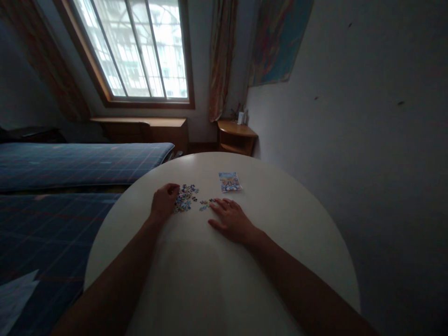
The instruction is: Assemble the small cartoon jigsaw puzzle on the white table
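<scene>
A loose pile of small jigsaw puzzle pieces (185, 198) lies on the round white table (196, 270). At the pile's left edge is my left hand (164, 201), its fingers curled with thumb and forefinger close together; whether a piece sits between them is too small to make out. My right hand (231, 218) rests palm down with fingers spread, the fingertips touching a small group of puzzle pieces (204, 204) right of the pile. Behind that hand lies a colourful picture card (230, 182), flat on the table.
Left of the table stands a bed with a blue checked mattress (70, 163), with white papers (17, 298) at its near end. A wooden desk (157, 122) is under the window. A corner shelf (238, 130) stands behind the table, and a wall (350, 163) runs along the right.
</scene>
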`<move>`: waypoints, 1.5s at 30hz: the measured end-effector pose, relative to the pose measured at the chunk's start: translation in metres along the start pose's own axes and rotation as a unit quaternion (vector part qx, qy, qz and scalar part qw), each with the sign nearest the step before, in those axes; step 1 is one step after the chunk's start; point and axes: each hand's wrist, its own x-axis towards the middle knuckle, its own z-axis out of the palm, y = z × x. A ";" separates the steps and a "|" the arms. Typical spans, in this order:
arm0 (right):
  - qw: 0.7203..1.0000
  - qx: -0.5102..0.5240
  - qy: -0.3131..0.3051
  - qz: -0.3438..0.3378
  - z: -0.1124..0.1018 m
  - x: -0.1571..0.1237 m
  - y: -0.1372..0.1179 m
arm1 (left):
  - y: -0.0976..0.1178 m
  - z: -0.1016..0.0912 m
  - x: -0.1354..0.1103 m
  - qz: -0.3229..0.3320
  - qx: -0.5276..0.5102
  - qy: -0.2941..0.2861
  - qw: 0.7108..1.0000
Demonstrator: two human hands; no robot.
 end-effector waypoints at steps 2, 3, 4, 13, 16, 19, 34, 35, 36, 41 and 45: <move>1.000 0.000 0.003 -0.001 0.000 0.000 0.000 | 0.009 0.007 -0.005 0.030 -0.020 -0.016 0.999; 1.000 0.000 0.005 -0.001 0.001 0.000 0.000 | 0.014 0.012 -0.008 0.045 -0.027 -0.025 0.998; 1.000 0.001 0.007 0.000 0.001 0.000 0.000 | 0.018 0.016 -0.010 0.061 -0.030 -0.034 0.997; 1.000 0.004 0.009 0.000 0.003 0.000 0.002 | 0.035 0.028 -0.025 0.158 0.018 -0.067 0.985; 1.000 0.000 0.016 -0.002 0.003 0.000 0.002 | 0.032 0.024 -0.024 0.159 0.040 -0.064 0.984; 1.000 0.001 0.023 -0.002 0.003 0.000 0.000 | 0.023 0.015 -0.017 0.134 0.069 -0.044 0.988; 1.000 0.007 0.023 -0.002 0.002 0.000 -0.001 | -0.015 0.008 0.004 0.065 0.147 -0.039 0.986; 1.000 0.007 0.020 -0.001 0.002 0.000 -0.001 | -0.014 0.007 0.004 0.062 0.144 -0.035 0.987; 1.000 0.007 0.017 0.000 0.001 0.000 -0.001 | -0.013 0.006 0.004 0.058 0.139 -0.029 0.988; 1.000 0.005 0.025 -0.003 0.002 0.000 0.000 | 0.003 0.004 -0.001 0.046 0.088 -0.006 0.995; 0.999 0.007 0.036 -0.011 0.005 0.000 0.002 | 0.020 0.011 -0.011 0.064 0.037 -0.028 0.997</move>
